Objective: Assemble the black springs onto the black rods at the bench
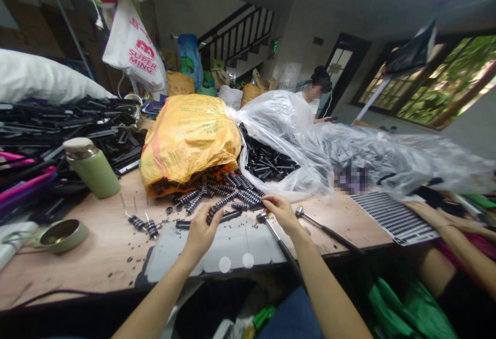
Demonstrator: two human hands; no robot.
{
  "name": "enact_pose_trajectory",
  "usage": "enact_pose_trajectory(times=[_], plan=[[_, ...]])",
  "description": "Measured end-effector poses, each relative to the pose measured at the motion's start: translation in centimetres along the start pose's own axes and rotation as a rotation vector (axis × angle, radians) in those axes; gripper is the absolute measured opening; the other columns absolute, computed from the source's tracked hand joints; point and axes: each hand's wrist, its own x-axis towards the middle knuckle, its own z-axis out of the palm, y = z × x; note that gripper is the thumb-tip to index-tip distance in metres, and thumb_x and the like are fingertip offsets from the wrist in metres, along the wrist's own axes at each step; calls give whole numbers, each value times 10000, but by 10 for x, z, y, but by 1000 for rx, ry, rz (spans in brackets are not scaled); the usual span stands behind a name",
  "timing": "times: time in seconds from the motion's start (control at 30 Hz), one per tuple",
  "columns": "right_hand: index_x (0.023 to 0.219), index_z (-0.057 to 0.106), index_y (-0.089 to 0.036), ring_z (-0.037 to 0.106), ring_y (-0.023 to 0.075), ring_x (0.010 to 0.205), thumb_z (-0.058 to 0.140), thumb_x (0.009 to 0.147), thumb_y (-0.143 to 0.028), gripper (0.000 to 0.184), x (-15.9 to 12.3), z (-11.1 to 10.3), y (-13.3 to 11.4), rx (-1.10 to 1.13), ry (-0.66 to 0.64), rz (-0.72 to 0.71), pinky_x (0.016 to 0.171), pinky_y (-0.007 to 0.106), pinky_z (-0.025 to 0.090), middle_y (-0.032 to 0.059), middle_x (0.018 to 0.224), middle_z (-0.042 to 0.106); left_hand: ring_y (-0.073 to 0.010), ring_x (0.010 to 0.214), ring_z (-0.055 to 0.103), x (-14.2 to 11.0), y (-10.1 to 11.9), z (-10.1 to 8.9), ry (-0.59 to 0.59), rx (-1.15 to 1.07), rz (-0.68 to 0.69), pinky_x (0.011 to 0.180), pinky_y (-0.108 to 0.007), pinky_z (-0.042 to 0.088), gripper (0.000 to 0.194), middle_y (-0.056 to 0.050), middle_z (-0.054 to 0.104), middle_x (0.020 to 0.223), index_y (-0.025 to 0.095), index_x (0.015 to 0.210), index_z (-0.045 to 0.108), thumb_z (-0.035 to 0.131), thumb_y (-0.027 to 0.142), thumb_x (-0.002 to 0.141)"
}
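Observation:
Above a grey mat [240, 241] at the table's front, my left hand [203, 228] is closed round a black ribbed stick [225, 199] that looks like a stack of small rings. To its right, my right hand [282, 214] has thumb and forefinger pinched together; what lies between them is too small to make out. Several similar ribbed sticks [201, 191] spill from the yellow sack [191, 137] just behind my hands. A black strip [232, 215] lies between both hands. Beneath my right hand is a hammer-like tool [277, 235] with a metal head and dark handle.
A second such tool [325, 229] lies to the right. Clear plastic [279, 117] holds black parts. Left stand a green flask [93, 168], a cup [64, 235] and two ring stacks on thin pins [151, 227]. At right a co-worker's hands [430, 215] rest by a striped sheet [393, 217].

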Motion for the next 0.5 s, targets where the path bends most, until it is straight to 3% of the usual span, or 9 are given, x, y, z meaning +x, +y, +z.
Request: enact_pose_trajectory(times=[0.07, 0.1, 0.17, 0.23, 0.3, 0.37, 0.43, 0.5], plan=[[1009, 565, -168, 584, 115, 647, 415, 849, -399, 319, -11, 6, -10, 152, -60, -36, 608, 261, 477, 45, 835, 622, -196, 853, 571, 0, 13, 1, -125, -51, 44, 730, -294, 442, 242, -48, 629, 859, 182, 852, 614, 567, 388, 734], [986, 576, -164, 576, 112, 610, 440, 830, -437, 343, -16, 11, -15, 215, -90, -51, 583, 260, 477, 40, 790, 617, -187, 789, 582, 0, 17, 2, -235, -102, 10, 676, -280, 451, 242, -39, 630, 789, 176, 824, 620, 595, 386, 707], [969, 587, -162, 576, 117, 606, 449, 806, -509, 407, -23, 20, -27, 317, -127, -73, 574, 267, 483, 43, 766, 610, -129, 511, 533, 1, 22, 6, -459, -264, -187, 476, -226, 410, 250, 16, 553, 535, 161, 728, 600, 626, 402, 669], [1058, 557, -185, 596, 149, 753, 460, 782, -558, 474, -31, 29, -38, 387, -109, -125, 651, 296, 495, 72, 903, 605, -68, 318, 359, -1, 22, 10, -552, -437, -413, 340, -182, 281, 283, 83, 396, 372, 163, 647, 533, 634, 427, 649], [1205, 461, -228, 512, 215, 1046, 603, 666, -569, 653, -42, 36, -50, 309, -71, -253, 835, 370, 454, 99, 1165, 510, -42, 282, 280, -4, 19, 12, -491, -570, -538, 307, -160, 213, 306, 107, 349, 348, 171, 642, 485, 647, 431, 630], [1294, 362, -252, 324, 271, 1232, 765, 495, -470, 921, -53, 41, -59, 79, -56, -408, 997, 442, 310, 100, 1332, 358, -36, 287, 285, -9, 17, 14, -406, -626, -573, 300, -146, 205, 316, 109, 360, 360, 175, 651, 468, 669, 415, 609], [1327, 309, -234, 249, 290, 1269, 802, 448, -338, 1013, -63, 45, -65, -137, -47, -489, 1052, 468, 210, 109, 1359, 312, -36, 292, 302, -13, 17, 14, -352, -628, -572, 292, -139, 212, 320, 107, 369, 374, 173, 669, 472, 681, 405, 598], [1354, 241, -207, 241, 279, 1276, 767, 495, -268, 1009, -68, 47, -67, -188, -26, -491, 1059, 457, 213, 120, 1351, 308, -46, 308, 350, -16, 18, 13, -332, -682, -569, 286, -142, 240, 323, 86, 431, 429, 169, 737, 502, 643, 437, 626]])
